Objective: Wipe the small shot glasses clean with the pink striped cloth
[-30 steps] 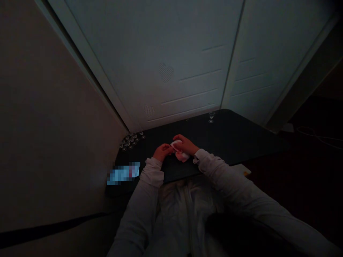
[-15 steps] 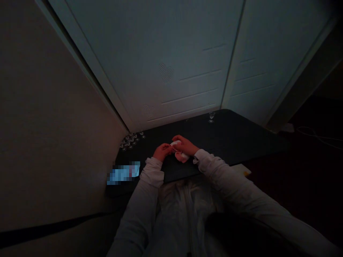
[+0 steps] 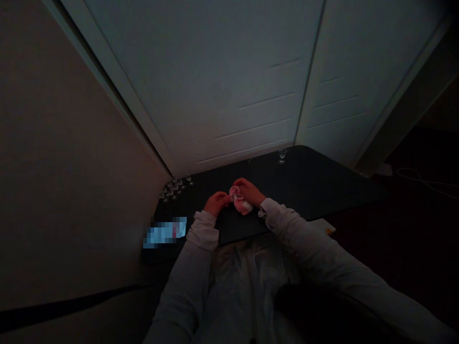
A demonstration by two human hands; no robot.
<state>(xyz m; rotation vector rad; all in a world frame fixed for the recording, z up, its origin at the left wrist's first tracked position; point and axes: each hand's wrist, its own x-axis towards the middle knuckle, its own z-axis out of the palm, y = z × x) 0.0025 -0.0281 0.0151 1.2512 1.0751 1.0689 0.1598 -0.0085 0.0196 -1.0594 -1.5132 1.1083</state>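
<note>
Over the near part of the dark table, my right hand [image 3: 250, 192] is closed around a pink-and-white cloth [image 3: 244, 207], which hangs in folds below the fingers. A small clear glass [image 3: 235, 193] shows at the cloth's upper left, partly wrapped by it. From the left, my left hand [image 3: 216, 204] reaches in with fingers pinched at the glass's edge; its exact hold is hard to see in the dim light. Both hands are close together, almost touching.
Several small stemmed glasses [image 3: 173, 189] stand clustered at the table's [image 3: 308, 186] far left corner. One stemmed glass [image 3: 282, 156] stands alone at the back. A lit, blurred-out screen [image 3: 165, 232] lies at left. White panelled doors [image 3: 258, 81] rise behind the table.
The cloth has shifted in my right hand, and the glass's round rim now shows more clearly. My left fingers have stayed nearly in place.
</note>
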